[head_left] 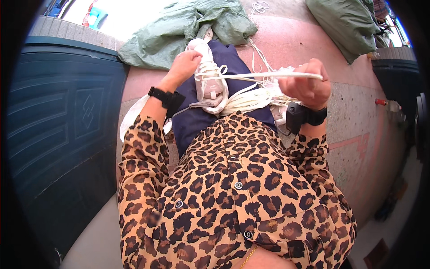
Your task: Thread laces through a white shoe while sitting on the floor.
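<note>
A pale pink and white sneaker point(210, 88) rests on my dark-trousered lap, its toe pointing away from me. My left hand point(185, 67) is closed at the shoe's left edge near the toe, its fingertips pressed on the upper. From the sneaker's lacing a white shoelace point(264, 75) runs taut to the right. My right hand point(308, 83) is closed around that lace and holds it up, apart from the shoe. A thick bundle of loose white laces point(248, 101) lies across my lap between the shoe and my right hand.
Green woven sacks stand at the far side, one bulging sack point(174, 36) ahead and another point(347, 27) to the far right. A dark blue panelled door point(67, 103) is close on my left. Thin white cords point(257, 54) trail over the pink and grey floor.
</note>
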Demonstrator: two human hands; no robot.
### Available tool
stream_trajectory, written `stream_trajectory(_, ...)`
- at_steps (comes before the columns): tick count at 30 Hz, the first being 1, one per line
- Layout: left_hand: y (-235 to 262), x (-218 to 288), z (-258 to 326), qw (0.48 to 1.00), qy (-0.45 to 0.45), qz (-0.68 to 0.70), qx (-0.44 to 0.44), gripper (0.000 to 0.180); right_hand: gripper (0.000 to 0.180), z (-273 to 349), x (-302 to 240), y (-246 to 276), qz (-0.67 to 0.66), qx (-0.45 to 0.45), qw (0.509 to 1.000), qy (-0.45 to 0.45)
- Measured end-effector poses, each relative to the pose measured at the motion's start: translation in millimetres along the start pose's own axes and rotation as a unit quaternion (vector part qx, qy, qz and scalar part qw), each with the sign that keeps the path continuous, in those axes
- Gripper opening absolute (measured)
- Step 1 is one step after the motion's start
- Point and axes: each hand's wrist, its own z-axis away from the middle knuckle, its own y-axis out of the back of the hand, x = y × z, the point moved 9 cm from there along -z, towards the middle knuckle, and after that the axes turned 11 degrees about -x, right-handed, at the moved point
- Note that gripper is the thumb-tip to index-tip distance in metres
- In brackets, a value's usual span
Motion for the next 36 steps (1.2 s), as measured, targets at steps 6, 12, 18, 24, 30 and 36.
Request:
stream_trajectory(6, -76.7, 13.3, -46.6, 0.965, -0.029, -0.137, -0.221, 0.024, 0.015, 9.9, 35.6, -23.0, -0.057, -0.057, 0.985, -0.154)
stream_trajectory(12, -88.7, 29.2, -52.3, 0.914, -0.021, -0.308, -0.264, 0.024, 0.012, 17.5, 53.1, -38.5, -0.072, -0.067, 0.966, -0.237)
stream_trajectory(18, -102.0, -7.0, -62.7, 0.918, 0.033, -0.185, -0.35, 0.03, 0.015, -14.9, 41.0, -32.5, -0.086, -0.002, 0.989, -0.122)
stream_trajectory(24, -111.4, -18.2, -67.9, 0.903, 0.092, -0.22, -0.357, 0.034, 0.014, -65.6, 31.5, -33.5, -0.019, 0.014, 0.994, -0.103)
stream_trajectory(30, -102.0, -14.0, -65.0, 0.935, -0.013, -0.144, -0.323, 0.033, 0.017, -76.7, 37.9, -38.8, -0.111, 0.018, 0.982, -0.152)
stream_trajectory(36, -76.6, -11.0, -50.9, 0.956, -0.13, -0.048, -0.26, 0.032, 0.019, -72.9, 30.6, -16.9, 0.03, 0.124, 0.972, -0.199)
